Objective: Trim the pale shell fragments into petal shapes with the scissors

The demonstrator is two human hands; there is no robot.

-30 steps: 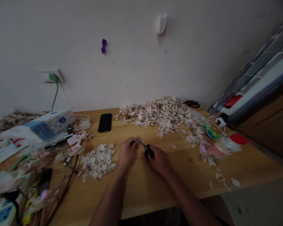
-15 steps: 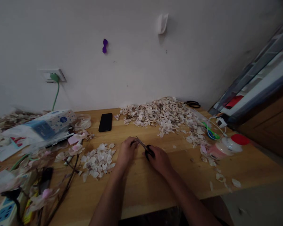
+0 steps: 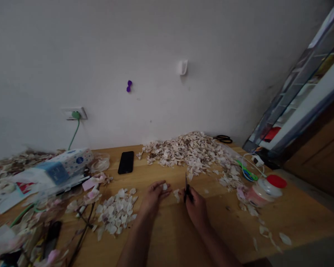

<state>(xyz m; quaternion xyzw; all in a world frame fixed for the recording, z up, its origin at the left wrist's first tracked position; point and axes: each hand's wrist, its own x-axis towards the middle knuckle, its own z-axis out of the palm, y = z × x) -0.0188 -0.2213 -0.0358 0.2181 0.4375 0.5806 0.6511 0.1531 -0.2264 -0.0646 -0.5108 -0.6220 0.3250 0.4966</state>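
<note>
My left hand (image 3: 153,195) is palm-up over the wooden table, its fingers curled loosely around a small whitish petal (image 3: 164,186). My right hand (image 3: 197,208) grips black-handled scissors (image 3: 187,191), their blades pointing away from me and looking closed. Between the hands is a pale dried scrap (image 3: 177,195); whether it lies on the table or is falling I cannot tell. To the left of my left hand sits a small heap of cut white petals (image 3: 117,212). A larger pile of browner dried petals (image 3: 187,150) spreads against the wall.
A black phone (image 3: 126,162) lies behind my left hand. On the left are a tissue pack (image 3: 69,165), flowering twigs (image 3: 86,218) and more petals. At the right stand a red-lidded jar (image 3: 267,191) and a white charger with cable (image 3: 257,160). Another pair of scissors (image 3: 224,139) lies by the wall.
The scissors have come away from the left hand and now point forward. The hands have moved apart, and a loose scrap shows between them. The camera has tilted up.
</note>
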